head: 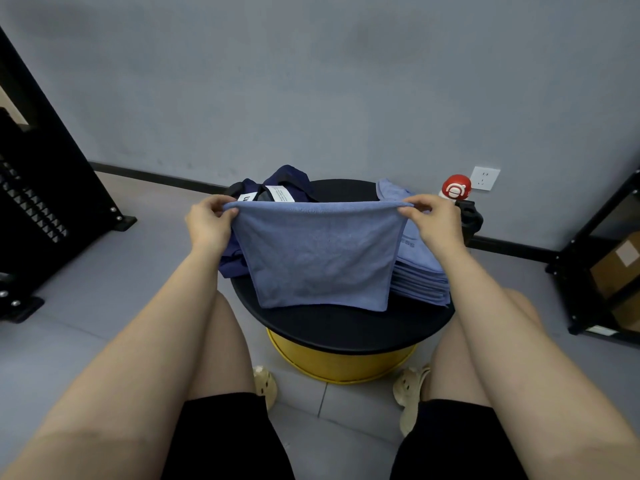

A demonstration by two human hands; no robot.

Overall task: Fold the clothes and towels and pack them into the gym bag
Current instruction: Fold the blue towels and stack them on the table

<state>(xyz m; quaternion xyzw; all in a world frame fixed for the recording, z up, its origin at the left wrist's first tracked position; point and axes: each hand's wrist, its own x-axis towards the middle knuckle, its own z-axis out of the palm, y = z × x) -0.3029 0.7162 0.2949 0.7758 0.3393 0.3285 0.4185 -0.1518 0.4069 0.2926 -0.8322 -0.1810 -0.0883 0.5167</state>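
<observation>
Blue towel, unreadable white-labelled navy bag behind.

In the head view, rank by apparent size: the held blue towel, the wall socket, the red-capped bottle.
1. Held blue towel, by far the largest.
2 and 3. Wall socket and red-capped bottle look about alike, and the bottle is partly hidden; unranked.

Single head cam, wide-angle, looking forward and down from the seated person's eye level. Round black worktop sits close, frame center; grey wall fills the upper half, knees the bottom.
</observation>
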